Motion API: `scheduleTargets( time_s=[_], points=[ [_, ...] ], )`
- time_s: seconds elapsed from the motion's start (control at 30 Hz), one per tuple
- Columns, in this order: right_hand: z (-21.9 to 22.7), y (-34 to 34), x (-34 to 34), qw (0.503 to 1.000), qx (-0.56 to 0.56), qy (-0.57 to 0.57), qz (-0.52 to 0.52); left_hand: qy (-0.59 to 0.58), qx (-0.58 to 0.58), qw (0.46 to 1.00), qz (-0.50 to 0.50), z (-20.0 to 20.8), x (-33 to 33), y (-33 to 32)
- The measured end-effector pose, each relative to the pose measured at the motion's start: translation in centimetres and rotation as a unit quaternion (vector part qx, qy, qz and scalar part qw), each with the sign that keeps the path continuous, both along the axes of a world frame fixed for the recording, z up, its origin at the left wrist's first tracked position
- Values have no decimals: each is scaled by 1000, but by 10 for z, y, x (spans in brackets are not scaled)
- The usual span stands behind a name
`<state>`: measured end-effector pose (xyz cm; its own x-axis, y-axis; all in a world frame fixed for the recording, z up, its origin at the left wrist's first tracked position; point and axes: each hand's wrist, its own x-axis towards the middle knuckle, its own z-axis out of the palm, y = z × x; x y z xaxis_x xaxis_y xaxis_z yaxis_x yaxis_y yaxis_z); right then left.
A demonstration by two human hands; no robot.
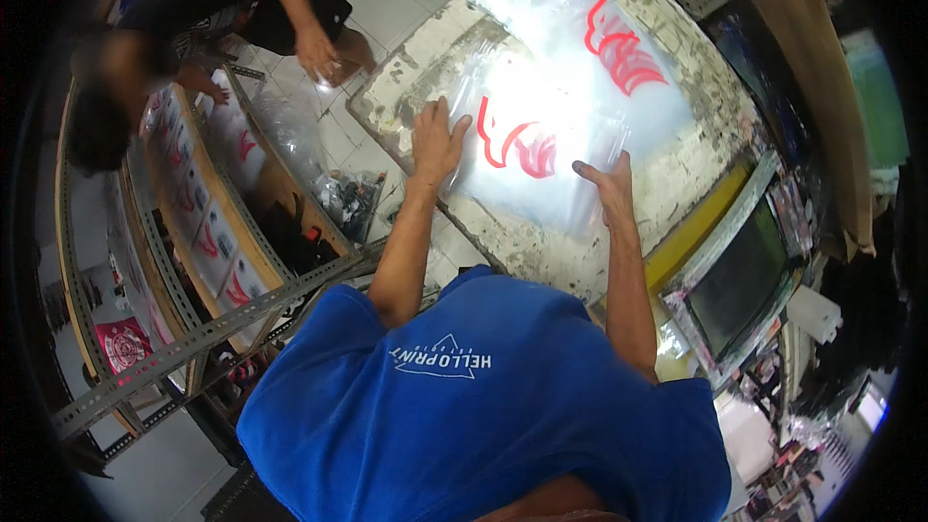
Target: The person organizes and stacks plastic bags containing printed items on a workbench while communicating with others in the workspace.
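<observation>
A stack of clear plastic bags [564, 202] with red printed marks lies on a worn, paint-stained table top [541, 256]. My left hand [440, 142] rests at the stack's left edge, fingers stretched out and thumb apart. On the opposite side, my right hand [613, 191] touches the right edge, its thumb over the top bag and its other fingers spread along the side. Strong glare washes out the middle of the stack. Farther back, a second pile of printed plastic bags [667, 101] reaches beneath or beside this one; the glare hides where they meet.
Left of the table, a metal-framed rack [261, 304] holds slanted boards with printed sheets. Another person's hand [317, 56] hangs close to the rack. A framed printing screen [739, 280] leans at the right, near a brown board [817, 87]. Crumpled clear plastic [290, 126] lies on the tiles.
</observation>
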<state>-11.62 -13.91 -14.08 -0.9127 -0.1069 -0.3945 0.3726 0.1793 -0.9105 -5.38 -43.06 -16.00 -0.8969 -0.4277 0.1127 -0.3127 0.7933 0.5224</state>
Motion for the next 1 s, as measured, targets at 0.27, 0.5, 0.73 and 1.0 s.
scheduleTargets(
  time_s=[0.27,0.5,0.73,1.0],
  points=[
    [5,6,14,969,222,110,-2,-73,19,997,26,3,-3,11],
    [27,21,42,981,-27,179,72,84,158,983,-39,-9,-27,-25],
    [24,41,37,995,-63,69,-22,-104,508,846,-127,28,-30,-21],
    [65,49,72,962,31,251,-104,140,435,880,-132,98,-1,43]
  ],
)
